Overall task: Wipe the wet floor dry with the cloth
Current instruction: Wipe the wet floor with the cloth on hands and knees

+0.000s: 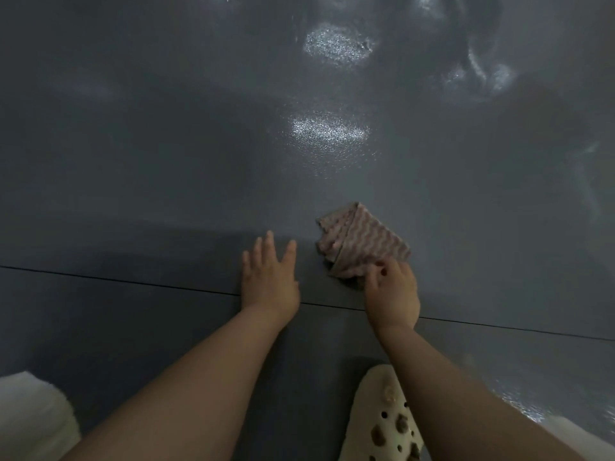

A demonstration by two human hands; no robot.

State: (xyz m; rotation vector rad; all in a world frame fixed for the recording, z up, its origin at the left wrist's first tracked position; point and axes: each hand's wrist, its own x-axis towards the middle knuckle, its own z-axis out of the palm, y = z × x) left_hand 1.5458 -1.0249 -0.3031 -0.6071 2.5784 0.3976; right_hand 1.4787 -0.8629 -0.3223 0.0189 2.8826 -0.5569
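Two hands and a cloth on a shiny gray floor.

The floor (166,144) fills the view, with bright wet patches at 12 and 1 o'clock and a thin dark line running across under the wrists. A cream shoe (382,417) with holes and brown spots sits at 5 o'clock. The left hand (268,277) lies flat on the floor near the middle, fingers straight and spread, holding nothing. The right hand (392,291) is just to its right, fingers curled, pinching the near edge of the cloth (362,239). The folded pink wavy cloth lies on the floor at 1 o'clock from that hand.
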